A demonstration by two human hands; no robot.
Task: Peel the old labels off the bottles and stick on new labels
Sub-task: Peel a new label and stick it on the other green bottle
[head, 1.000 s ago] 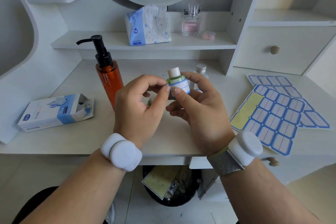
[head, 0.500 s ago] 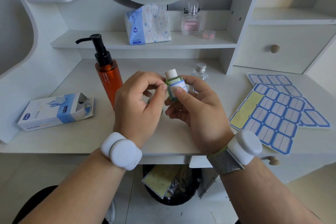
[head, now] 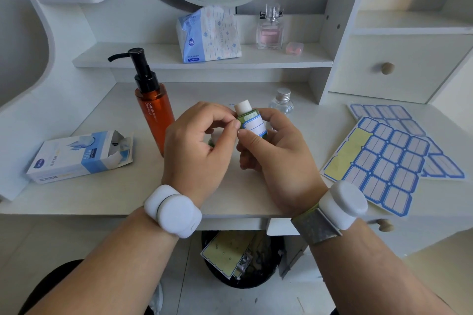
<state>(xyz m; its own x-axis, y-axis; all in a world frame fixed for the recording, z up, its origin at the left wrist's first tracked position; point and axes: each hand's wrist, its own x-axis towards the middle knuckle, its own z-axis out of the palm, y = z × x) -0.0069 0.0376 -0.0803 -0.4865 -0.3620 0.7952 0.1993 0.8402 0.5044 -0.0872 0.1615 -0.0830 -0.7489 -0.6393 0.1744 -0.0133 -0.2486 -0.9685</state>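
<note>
White vanity desk, label sheets right, bin underneath

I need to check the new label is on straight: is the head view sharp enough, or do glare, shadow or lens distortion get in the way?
Head view: soft, even light, no glare on the small green bottle; its blue-bordered label is sharp, but the left hand thumb covers its left edge; the right hand grips the bottle; wide-angle bending curves the desk edges, little at centre.
</note>
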